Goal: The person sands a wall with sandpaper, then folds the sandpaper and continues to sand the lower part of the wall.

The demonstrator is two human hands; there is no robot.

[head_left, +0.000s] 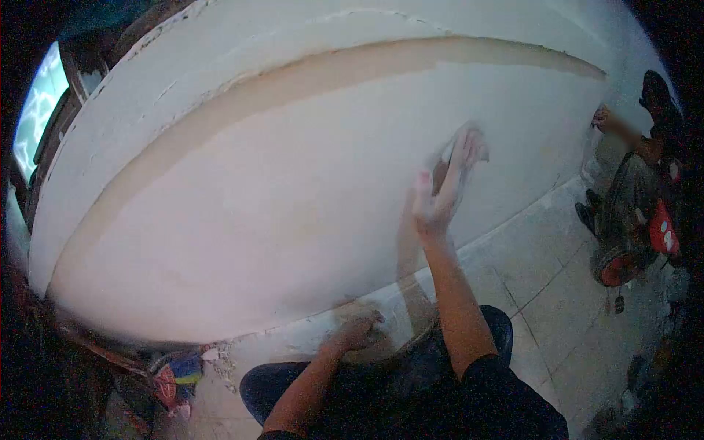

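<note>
Sanding under way: my right hand (440,192) presses flat, fingers spread, on the white wall (293,191). My left hand (357,329) rests curled on the floor (543,293), its grip unclear. Next stroke, I judge, needs even pressure.

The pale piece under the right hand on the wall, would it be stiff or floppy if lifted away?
Probably floppy: the pale piece lies flat under the right hand against the wall, like a thin sheet, though blur hides detail. Likely light, since spread fingers alone press it. Left hand rests on the floor.
</note>
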